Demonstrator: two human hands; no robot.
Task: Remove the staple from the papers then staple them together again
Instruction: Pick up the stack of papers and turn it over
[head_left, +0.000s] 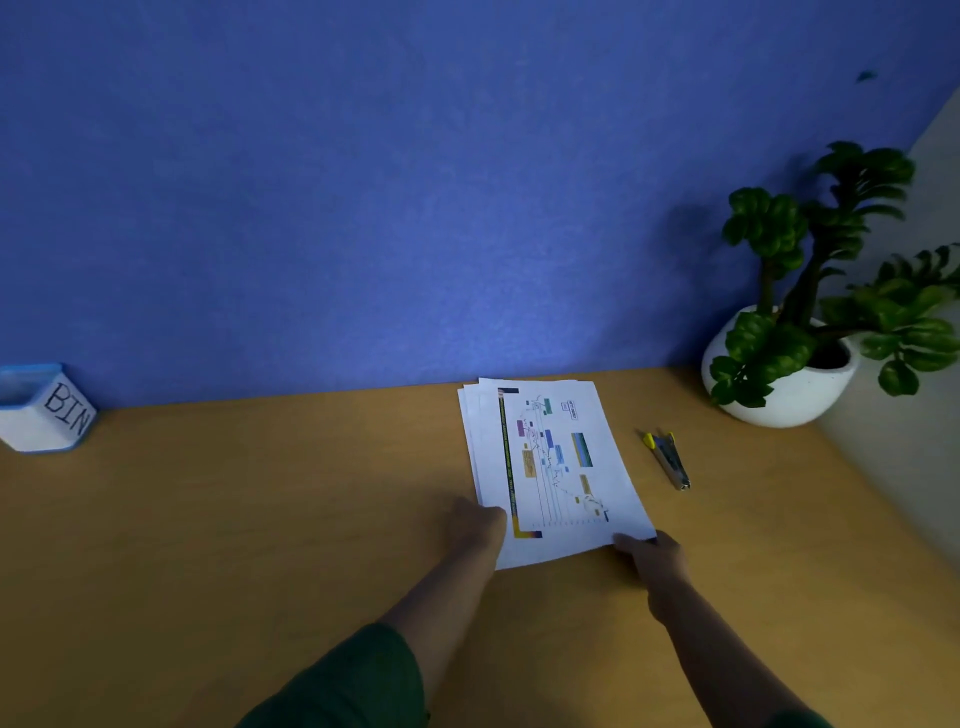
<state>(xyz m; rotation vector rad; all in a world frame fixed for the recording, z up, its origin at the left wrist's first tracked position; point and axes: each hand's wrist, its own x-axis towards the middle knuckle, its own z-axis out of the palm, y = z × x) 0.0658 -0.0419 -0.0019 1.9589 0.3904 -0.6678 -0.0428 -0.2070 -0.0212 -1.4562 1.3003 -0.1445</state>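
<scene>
A small stack of white papers (550, 467) with a coloured chart on the top sheet lies on the wooden desk (260, 519), slightly fanned at its far edge. My left hand (478, 525) rests on the stack's near left corner. My right hand (652, 558) pinches the near right corner of the papers. A grey stapler with yellow tips (670, 460) lies on the desk to the right of the stack, apart from both hands. No staple is visible at this size.
A white box with blue trim marked BIN (44, 410) stands at the far left against the blue wall. A green plant in a white round pot (784, 374) sits at the far right corner, beside a grey side wall.
</scene>
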